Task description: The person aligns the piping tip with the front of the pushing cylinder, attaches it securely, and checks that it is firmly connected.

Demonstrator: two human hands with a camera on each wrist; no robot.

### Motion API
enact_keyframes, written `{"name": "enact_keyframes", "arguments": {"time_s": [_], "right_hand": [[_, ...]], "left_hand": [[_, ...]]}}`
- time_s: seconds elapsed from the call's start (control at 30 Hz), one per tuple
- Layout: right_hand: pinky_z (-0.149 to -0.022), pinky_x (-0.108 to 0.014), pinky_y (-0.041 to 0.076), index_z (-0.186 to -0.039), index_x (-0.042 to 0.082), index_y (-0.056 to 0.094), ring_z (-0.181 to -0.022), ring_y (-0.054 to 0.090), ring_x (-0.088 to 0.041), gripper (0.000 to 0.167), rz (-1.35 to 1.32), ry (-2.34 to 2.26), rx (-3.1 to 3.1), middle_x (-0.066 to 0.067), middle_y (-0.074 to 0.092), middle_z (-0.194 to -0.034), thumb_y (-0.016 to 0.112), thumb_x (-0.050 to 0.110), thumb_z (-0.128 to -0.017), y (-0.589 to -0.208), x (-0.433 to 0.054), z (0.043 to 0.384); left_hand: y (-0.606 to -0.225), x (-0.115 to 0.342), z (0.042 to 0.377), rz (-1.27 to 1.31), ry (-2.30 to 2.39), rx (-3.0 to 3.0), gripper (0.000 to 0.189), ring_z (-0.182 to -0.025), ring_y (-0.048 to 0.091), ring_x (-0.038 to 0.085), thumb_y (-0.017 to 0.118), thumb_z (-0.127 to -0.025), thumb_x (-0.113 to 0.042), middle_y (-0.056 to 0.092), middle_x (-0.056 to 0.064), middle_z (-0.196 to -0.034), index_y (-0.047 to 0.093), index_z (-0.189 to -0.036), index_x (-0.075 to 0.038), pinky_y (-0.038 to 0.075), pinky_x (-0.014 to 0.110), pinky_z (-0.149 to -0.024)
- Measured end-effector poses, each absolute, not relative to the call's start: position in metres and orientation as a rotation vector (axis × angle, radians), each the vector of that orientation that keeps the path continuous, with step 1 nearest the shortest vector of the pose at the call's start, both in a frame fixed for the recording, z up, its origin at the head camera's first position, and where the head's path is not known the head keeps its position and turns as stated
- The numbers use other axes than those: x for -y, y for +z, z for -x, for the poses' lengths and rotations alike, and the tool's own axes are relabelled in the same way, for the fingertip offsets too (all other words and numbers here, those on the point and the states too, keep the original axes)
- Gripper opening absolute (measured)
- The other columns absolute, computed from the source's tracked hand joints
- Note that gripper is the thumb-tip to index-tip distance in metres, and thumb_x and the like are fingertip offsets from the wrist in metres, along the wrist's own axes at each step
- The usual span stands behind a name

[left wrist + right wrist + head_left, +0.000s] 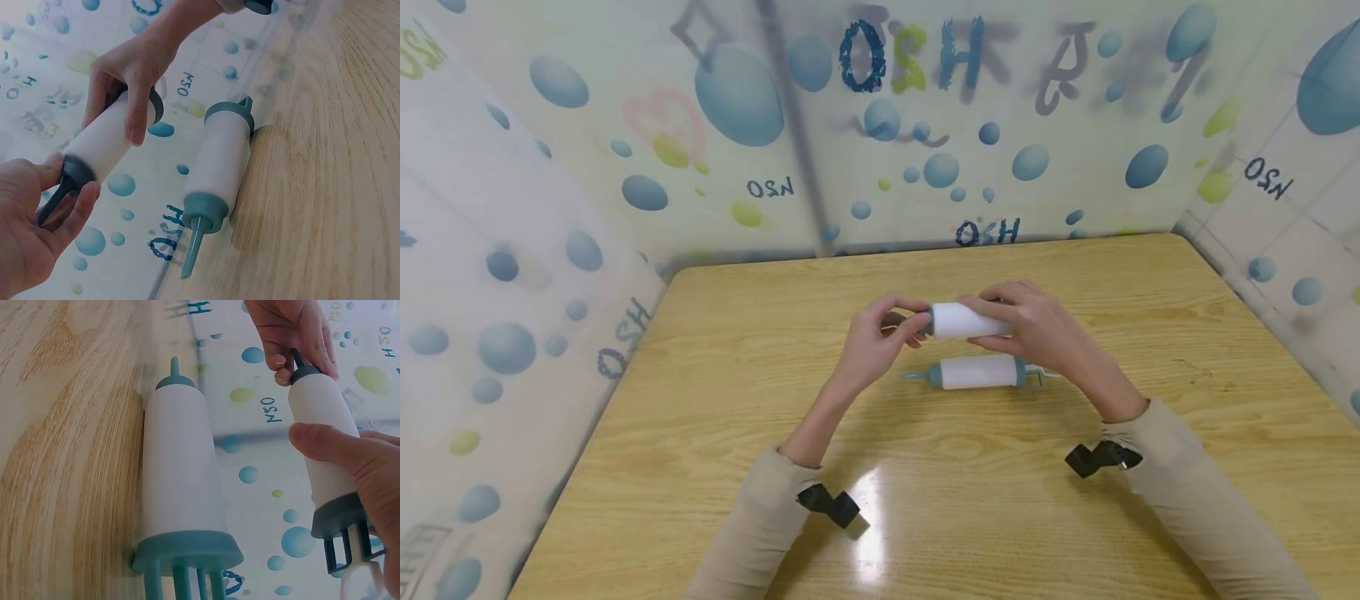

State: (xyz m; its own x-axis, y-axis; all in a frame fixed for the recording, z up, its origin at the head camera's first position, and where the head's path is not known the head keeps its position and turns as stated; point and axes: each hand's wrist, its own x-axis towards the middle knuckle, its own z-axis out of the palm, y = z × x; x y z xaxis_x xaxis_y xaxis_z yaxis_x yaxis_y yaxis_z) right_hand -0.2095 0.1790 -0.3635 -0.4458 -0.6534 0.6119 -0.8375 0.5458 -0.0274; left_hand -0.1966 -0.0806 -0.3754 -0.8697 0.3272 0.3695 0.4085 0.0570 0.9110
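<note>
A white syringe-like dispenser (958, 321) with a dark grey nozzle cap (78, 172) is held above the table, lying roughly sideways. My left hand (880, 342) pinches that cap between thumb and fingers; the thin nozzle points toward the palm in the left wrist view. Around the white barrel my right hand (1037, 321) grips with thumb and fingers, near the dark rear collar (340, 515). A second white dispenser (977, 372) with teal nozzle and rear collar lies on the table, nearer to me, apart from both hands. Its nozzle points left.
The wooden table (700, 433) meets walls (925, 142) covered in blue and green dots and lettering at the back and sides. A dark wrist camera (827, 504) is strapped on the left sleeve, another wrist camera (1101, 458) on the right.
</note>
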Motion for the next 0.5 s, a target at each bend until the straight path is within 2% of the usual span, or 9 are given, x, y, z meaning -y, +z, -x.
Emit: {"name": "enact_keyframes", "arguments": {"time_s": [0.1,0.2,0.37,0.43,0.5], "right_hand": [[-0.079,-0.054,0.057,-0.123,0.005,0.072,-0.089,0.066,-0.037,0.060,-1.208,0.450,2.226,-0.018,0.069,-0.103,0.095,0.019,-0.069,-0.3629,-0.1798,0.2095],[-0.079,-0.054,0.057,-0.123,0.005,0.072,-0.090,0.066,-0.037,0.061,-1.210,0.458,2.215,-0.018,0.069,-0.104,0.095,0.016,-0.068,-0.3625,-0.1809,0.2092],[-0.079,-0.054,0.057,-0.125,0.006,0.071,-0.090,0.065,-0.037,0.062,-1.215,0.443,2.210,-0.018,0.069,-0.104,0.095,0.017,-0.068,-0.3627,-0.1827,0.2091],[-0.079,-0.054,0.057,-0.126,0.005,0.071,-0.090,0.065,-0.037,0.063,-1.221,0.436,2.213,-0.019,0.068,-0.104,0.095,0.018,-0.069,-0.3628,-0.1832,0.2091],[-0.079,-0.053,0.057,-0.126,0.005,0.070,-0.090,0.065,-0.037,0.064,-1.222,0.438,2.217,-0.019,0.068,-0.104,0.095,0.018,-0.069,-0.3629,-0.1836,0.2093]], "left_hand": [[-0.3740,0.0809,0.1959,0.768,-1.939,2.271,0.023,-0.093,0.070,0.039,0.069,-0.097,-0.006,0.067,0.018,-0.114,0.065,-0.118,0.002,0.061,0.044,-0.078],[-0.3736,0.0818,0.1960,0.757,-1.923,2.322,0.032,-0.099,0.070,0.032,0.072,-0.094,-0.007,0.066,0.017,-0.117,0.064,-0.124,0.000,0.060,0.043,-0.084],[-0.3736,0.0823,0.1967,0.772,-1.986,2.369,0.033,-0.087,0.072,0.031,0.069,-0.096,-0.006,0.068,0.020,-0.112,0.064,-0.127,0.003,0.059,0.054,-0.080],[-0.3732,0.0820,0.1963,0.773,-1.988,2.379,0.032,-0.085,0.073,0.031,0.069,-0.096,-0.005,0.068,0.020,-0.112,0.065,-0.126,0.003,0.060,0.053,-0.078],[-0.3728,0.0818,0.1955,0.763,-1.951,2.391,0.033,-0.089,0.073,0.028,0.070,-0.094,-0.004,0.068,0.018,-0.116,0.066,-0.126,0.001,0.061,0.046,-0.080]]}}
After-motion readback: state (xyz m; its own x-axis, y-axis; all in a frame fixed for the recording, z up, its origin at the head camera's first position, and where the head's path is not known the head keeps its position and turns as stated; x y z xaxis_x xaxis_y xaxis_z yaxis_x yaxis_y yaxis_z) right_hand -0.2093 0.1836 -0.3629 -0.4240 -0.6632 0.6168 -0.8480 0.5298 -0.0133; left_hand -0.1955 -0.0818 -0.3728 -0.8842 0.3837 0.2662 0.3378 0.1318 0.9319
